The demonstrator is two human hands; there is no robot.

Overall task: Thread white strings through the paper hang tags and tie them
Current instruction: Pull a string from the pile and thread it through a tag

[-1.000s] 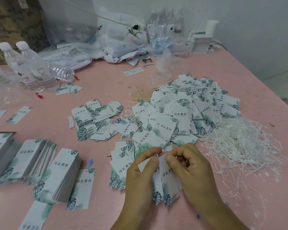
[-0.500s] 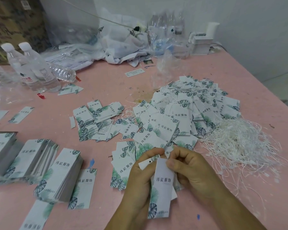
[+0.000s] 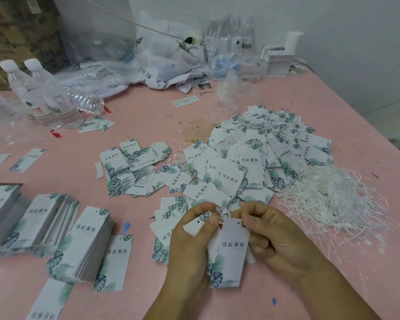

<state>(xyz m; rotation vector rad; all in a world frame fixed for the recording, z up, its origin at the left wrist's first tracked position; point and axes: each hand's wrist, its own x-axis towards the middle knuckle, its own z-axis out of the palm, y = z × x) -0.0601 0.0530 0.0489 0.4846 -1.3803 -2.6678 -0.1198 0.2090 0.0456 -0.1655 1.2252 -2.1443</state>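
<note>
A long white hang tag (image 3: 230,252) with a green leaf print hangs upright between my hands, its punched hole at the top. My right hand (image 3: 275,236) pinches its top right corner. My left hand (image 3: 192,236) holds a smaller white tag (image 3: 195,225) with a hole, tilted to the left, thumb and forefinger pinched close to the long tag's hole. Any string between my fingers is too thin to make out. A loose heap of white strings (image 3: 333,199) lies right of my hands. A big pile of tags with strings (image 3: 263,153) lies beyond them.
Stacks of unstrung tags (image 3: 86,243) sit at the left on the pink table (image 3: 148,116), with a scattered group (image 3: 134,167) in the middle. Two water bottles (image 3: 44,93) stand at the far left. Plastic bags (image 3: 171,58) and a white box (image 3: 278,61) line the back.
The bunched tags between my hands have spread apart: the long tag now hangs straight down facing me, and the small tag sticks out to the left. Both hands stayed in place.
</note>
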